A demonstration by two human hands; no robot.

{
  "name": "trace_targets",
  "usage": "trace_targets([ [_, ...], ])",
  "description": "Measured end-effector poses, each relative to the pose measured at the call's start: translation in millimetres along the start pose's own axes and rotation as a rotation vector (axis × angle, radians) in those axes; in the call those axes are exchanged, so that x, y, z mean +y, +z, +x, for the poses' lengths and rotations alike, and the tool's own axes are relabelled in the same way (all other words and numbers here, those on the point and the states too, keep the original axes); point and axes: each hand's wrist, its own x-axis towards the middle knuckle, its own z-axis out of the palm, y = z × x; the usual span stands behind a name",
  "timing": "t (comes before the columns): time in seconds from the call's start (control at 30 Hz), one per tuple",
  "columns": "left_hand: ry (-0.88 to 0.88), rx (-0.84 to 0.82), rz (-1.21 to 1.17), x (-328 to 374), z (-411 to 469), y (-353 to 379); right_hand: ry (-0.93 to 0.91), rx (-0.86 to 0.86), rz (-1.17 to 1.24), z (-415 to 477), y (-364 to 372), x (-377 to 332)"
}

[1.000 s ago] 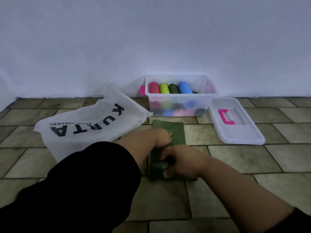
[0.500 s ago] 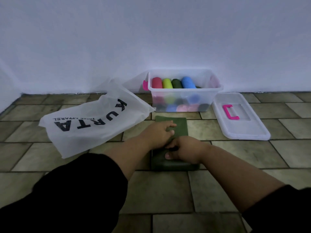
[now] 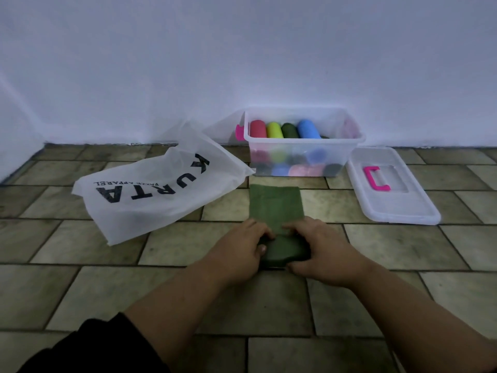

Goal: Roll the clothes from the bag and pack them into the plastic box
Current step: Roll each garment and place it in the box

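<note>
The clear plastic box [image 3: 301,154] stands open against the far wall, holding rolled clothes: red [image 3: 258,128], yellow-green [image 3: 274,130], dark green [image 3: 290,131] and blue [image 3: 308,129] rolls on top, more rolls dimly visible beneath. Its lid [image 3: 395,195] lies on the floor just right of it. The white bag [image 3: 156,189] lies to the left. Near the box, both hands, left hand [image 3: 239,251] and right hand [image 3: 322,251], curl their fingers around the rolled near end of a green cloth [image 3: 277,205].
</note>
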Motion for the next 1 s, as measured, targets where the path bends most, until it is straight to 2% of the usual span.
trace_targets([
  [0.13,-0.015,-0.079,-0.031,-4.0,2.0,-4.0,0.081,-0.016,0.155,-5.7,-7.1,8.5],
  [0.2,0.009,-0.137,0.037,-6.4,2.2,-5.6,0.105,-0.021,0.243,-4.3,-5.7,12.3],
  [0.3,0.026,-0.074,0.105,-7.8,5.7,-6.8,0.106,0.054,0.264,0.4,-1.1,16.7],
  [0.4,-0.049,-0.064,0.062,-6.2,13.6,-6.1,0.187,0.138,0.218,7.0,4.2,18.1],
  [0.47,-0.059,0.011,0.132,-6.0,17.0,-3.0,0.221,0.189,0.132,13.4,7.8,18.8],
  [0.53,-0.034,0.1,0.263,-5.8,20.0,-0.5,0.203,0.23,0.033,19.2,8.7,18.3],
  [0.6,-0.066,0.096,0.306,-5.6,25.7,0.1,0.157,0.278,0.055,19.3,5.7,17.7],
  [0.7,-0.118,0.099,0.333,-4.2,33.8,-0.8,0.096,0.228,0.108,13.1,1.7,20.1],
  [0.8,0.063,0.207,0.28,-3.1,33.1,-0.4,0.12,0.217,0.127,14.4,-0.5,21.2],
  [0.87,0.196,0.132,0.276,-4.0,28.5,2.9,0.134,0.225,0.103,18.7,-3.0,21.8],
  [1.0,0.183,0.108,0.281,-5.9,31.9,7.7,0.055,0.218,-0.121,23.0,-7.0,20.8],
])
